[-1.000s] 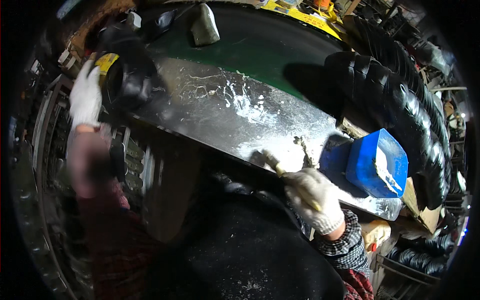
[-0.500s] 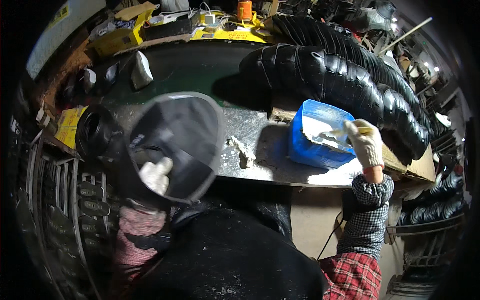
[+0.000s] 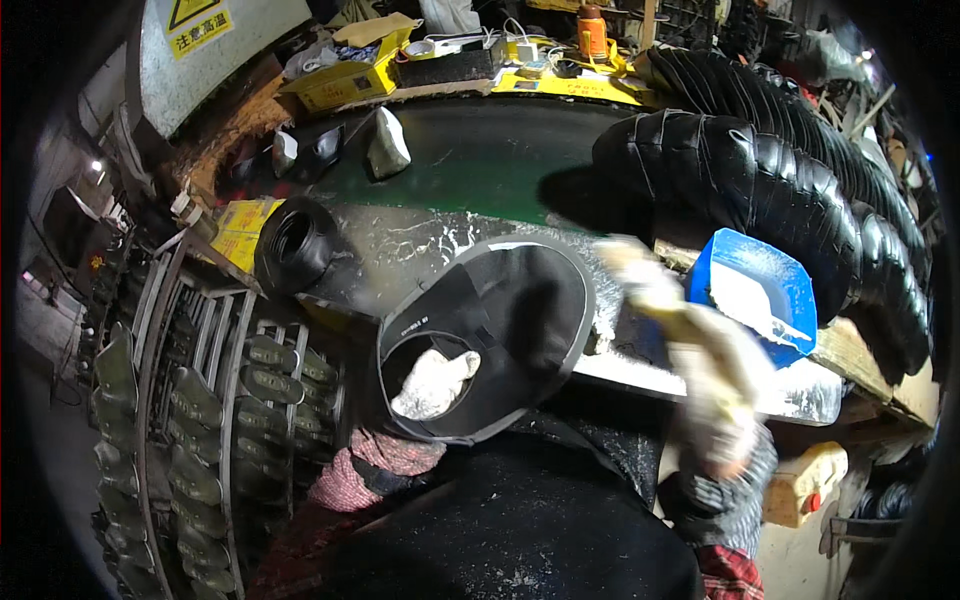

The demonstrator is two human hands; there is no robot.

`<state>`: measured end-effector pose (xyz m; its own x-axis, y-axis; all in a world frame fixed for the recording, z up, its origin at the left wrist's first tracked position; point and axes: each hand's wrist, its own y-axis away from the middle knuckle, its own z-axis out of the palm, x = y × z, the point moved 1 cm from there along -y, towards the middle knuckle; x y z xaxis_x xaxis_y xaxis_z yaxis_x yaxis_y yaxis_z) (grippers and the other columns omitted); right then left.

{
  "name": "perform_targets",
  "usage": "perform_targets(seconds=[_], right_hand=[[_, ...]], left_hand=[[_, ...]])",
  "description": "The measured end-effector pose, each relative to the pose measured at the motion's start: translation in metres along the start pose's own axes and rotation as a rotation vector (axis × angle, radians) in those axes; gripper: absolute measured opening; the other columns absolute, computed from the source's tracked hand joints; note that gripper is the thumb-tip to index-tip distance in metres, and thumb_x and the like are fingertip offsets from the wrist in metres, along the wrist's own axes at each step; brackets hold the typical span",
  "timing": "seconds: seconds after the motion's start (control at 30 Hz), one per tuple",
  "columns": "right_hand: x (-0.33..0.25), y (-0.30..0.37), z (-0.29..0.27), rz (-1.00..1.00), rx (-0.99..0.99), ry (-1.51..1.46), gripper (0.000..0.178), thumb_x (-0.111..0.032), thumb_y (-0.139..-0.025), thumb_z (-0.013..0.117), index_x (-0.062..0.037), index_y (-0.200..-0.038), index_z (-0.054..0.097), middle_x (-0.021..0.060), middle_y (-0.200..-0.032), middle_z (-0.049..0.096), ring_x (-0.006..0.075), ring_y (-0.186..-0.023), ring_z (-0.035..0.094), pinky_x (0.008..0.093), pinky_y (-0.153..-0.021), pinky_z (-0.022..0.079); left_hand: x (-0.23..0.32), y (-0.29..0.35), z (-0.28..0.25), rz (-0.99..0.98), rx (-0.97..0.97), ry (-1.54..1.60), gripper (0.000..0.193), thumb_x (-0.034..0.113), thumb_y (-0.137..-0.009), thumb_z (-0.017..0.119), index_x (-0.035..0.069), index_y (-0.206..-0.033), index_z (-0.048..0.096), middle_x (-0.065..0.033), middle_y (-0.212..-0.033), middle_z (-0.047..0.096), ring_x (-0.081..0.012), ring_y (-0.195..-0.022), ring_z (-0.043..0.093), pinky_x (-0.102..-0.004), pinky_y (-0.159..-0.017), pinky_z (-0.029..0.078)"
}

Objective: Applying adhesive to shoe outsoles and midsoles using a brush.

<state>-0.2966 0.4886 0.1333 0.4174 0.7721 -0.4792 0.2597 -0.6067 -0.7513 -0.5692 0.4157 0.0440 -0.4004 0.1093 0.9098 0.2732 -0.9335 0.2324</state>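
Left hand [image 3: 433, 383] sits inside the black rubber boot [image 3: 490, 335], fingers curled against its wall, wide mouth tilted toward the camera, over the tabletop [image 3: 420, 245] edge. Right hand [image 3: 700, 370] blurred; grip unclear, beside the blue tub [image 3: 755, 290].

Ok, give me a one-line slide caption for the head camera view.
Gloved left hand inside a black rubber boot while the blurred right hand brings a powdery brush from the blue tub.
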Motion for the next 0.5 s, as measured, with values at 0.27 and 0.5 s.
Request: perform_targets(seconds=[0.27,0.5], right_hand=[[0.031,-0.02,0.075,0.289,-0.299,-0.236,0.016,-0.002,-0.085,0.066,0.0052,-0.099,0.066,0.0149,-0.091,0.068,0.0202,-0.076,0.067,0.0284,-0.068,0.055],[0.016,-0.038,0.077,0.295,-0.033,-0.307,0.014,-0.003,-0.093,0.057,0.0074,-0.1,0.064,0.013,-0.087,0.068,0.0161,-0.074,0.066,0.0268,-0.066,0.054]], left_hand=[[-0.008,-0.008,-0.069,-0.131,-0.143,0.187,0.01,0.015,-0.094,0.059,0.005,-0.092,0.061,0.0006,-0.077,0.06,-0.0106,-0.062,0.053,-0.0268,-0.056,0.043],[-0.013,-0.021,-0.054,-0.243,-0.305,0.291,0.015,0.017,-0.095,0.056,0.003,-0.097,0.061,-0.0028,-0.083,0.062,-0.0134,-0.069,0.056,-0.029,-0.063,0.046]])
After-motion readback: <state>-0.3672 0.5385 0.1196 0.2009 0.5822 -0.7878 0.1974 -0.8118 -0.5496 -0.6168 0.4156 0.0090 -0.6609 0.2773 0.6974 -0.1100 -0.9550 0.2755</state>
